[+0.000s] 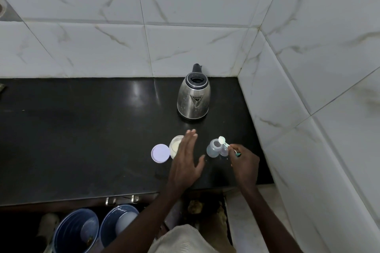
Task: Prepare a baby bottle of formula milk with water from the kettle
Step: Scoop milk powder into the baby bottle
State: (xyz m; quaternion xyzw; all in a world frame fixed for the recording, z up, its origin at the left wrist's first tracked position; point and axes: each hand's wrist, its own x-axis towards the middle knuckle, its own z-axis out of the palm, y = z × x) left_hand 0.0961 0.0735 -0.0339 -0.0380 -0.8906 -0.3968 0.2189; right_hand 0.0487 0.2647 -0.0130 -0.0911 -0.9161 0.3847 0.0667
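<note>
A clear baby bottle (213,148) stands open on the black counter (82,139), with its teat cap (224,151) lying right beside it. My right hand (244,164) pinches the handle of a small scoop (222,140), whose bowl hovers just above the bottle's mouth. An open jar of pale formula powder (174,146) sits left of the bottle, partly hidden by my left hand (186,160), which is spread flat with straight fingers over the counter. The jar's lilac lid (160,153) lies to the jar's left. A steel kettle (193,96) stands behind, by the wall.
Marble-tiled walls (308,68) close the counter at the back and right. Below the counter's front edge stand two blue buckets (76,230), each with something pale inside. A sink drain (3,6) shows at the far upper left.
</note>
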